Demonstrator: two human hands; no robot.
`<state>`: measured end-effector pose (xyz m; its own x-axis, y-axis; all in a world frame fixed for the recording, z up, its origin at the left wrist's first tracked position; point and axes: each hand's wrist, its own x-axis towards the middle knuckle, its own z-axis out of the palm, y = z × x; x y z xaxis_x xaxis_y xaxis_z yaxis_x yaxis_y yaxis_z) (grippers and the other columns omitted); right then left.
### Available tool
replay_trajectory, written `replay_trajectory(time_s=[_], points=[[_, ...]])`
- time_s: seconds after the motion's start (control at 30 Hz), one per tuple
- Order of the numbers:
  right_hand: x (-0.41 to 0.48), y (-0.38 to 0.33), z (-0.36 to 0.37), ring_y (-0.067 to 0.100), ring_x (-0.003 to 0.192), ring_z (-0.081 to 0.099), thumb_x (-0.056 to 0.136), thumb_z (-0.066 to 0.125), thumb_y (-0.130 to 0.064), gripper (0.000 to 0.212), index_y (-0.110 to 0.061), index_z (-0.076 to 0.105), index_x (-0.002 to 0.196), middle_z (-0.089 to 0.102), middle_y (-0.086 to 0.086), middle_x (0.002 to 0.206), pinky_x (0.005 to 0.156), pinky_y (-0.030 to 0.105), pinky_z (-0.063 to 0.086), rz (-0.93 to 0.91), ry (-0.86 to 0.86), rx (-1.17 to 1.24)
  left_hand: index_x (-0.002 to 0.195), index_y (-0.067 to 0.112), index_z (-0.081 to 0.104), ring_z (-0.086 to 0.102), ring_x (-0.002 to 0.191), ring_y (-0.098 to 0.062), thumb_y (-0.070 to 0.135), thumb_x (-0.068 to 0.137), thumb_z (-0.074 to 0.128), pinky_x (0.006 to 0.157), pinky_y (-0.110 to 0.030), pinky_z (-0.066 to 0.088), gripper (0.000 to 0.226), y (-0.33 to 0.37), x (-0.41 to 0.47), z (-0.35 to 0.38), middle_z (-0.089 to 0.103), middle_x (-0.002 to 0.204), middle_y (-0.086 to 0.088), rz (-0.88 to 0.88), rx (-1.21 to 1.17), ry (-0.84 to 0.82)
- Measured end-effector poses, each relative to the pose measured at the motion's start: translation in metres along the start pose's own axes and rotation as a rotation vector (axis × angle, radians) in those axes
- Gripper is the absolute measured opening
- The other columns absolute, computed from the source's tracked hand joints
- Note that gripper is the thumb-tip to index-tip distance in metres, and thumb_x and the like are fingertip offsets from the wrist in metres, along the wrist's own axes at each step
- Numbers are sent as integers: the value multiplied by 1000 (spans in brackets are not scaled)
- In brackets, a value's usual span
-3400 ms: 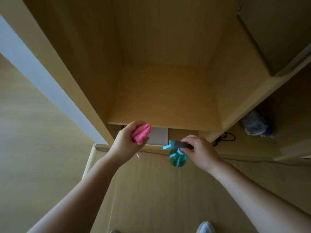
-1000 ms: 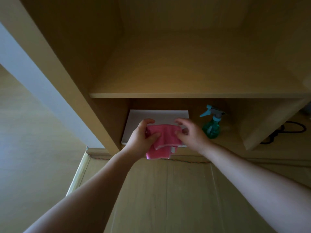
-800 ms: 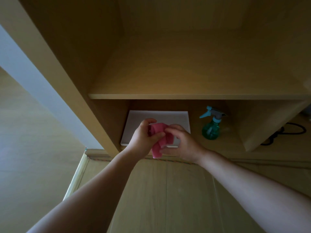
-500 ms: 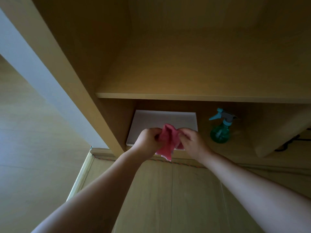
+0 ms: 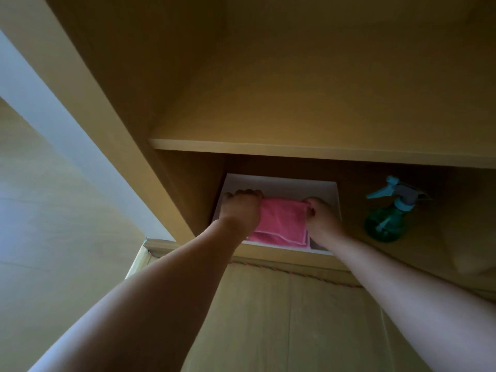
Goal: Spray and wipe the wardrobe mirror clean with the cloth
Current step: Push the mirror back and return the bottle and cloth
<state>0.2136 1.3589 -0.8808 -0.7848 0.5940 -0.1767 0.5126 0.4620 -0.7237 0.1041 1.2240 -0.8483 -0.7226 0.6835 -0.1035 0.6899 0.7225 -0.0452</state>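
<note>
Laying the folded cloth (image 5: 281, 221) flat into the white tray (image 5: 281, 185) looks like the step in hand. It should go best if both sides come down together, so the folds lie square and no corner drapes over the tray's near rim. The cloth, pink and doubled into a rough rectangle, is over the tray's middle, in the lower compartment of the wardrobe beneath the shelf board (image 5: 295, 150); whether it already rests on the tray floor or hangs just above it I cannot tell. The left hand (image 5: 243, 210) grips the cloth's left edge, knuckles up and fingers curled toward the back, its forearm reaching in from the lower left. The right hand (image 5: 320, 218) pinches the far right corner, with its wrist low by the tray's near right corner. The spray bottle (image 5: 386, 218) stands upright to the right of the tray, apart from it and from both hands, with its nozzle pointing left. The release wants to be gentle and level, fingers sliding out sideways rather than pulling back, lest the top layer drag open.
</note>
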Motion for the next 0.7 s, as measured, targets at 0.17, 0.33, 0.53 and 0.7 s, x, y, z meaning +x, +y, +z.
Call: replay_trajectory(time_s=[0.17, 0.33, 0.53, 0.7], points=[[28, 20, 4, 29, 112, 55, 98, 37, -2, 40, -12, 45, 136, 55, 12, 123, 75, 27, 40, 30, 30, -124, 140, 16, 37, 40, 127, -28, 16, 87, 56, 106, -36, 30, 56, -1, 13, 34, 42, 140, -9, 31, -55, 8], [27, 44, 16, 27, 146, 17, 99, 40, -13, 56, -17, 21, 152, 14, 9, 160, 115, 34, 25, -84, -92, -451, 148, 14, 30, 21, 143, -25, 10, 89, 44, 117, -32, 15, 61, 0, 4, 62, 25, 154, -9, 80, -123, -76], [17, 49, 27, 22, 148, -10, 101, 29, -16, 60, -17, 0, 154, -12, 4, 161, 120, 38, 4, -144, -344, -740, 153, 6, -1, -16, 147, -28, 25, 99, 23, 119, -46, -9, 62, -8, 2, 71, -12, 161, -12, 44, 62, -251], [12, 49, 23, 21, 148, -13, 99, 29, -15, 65, -18, -6, 154, -17, 4, 160, 120, 39, 1, -107, -374, -816, 154, 9, 3, -4, 149, -21, 33, 102, 16, 120, -40, -2, 58, -8, -6, 77, -1, 162, -8, 58, -63, -315]])
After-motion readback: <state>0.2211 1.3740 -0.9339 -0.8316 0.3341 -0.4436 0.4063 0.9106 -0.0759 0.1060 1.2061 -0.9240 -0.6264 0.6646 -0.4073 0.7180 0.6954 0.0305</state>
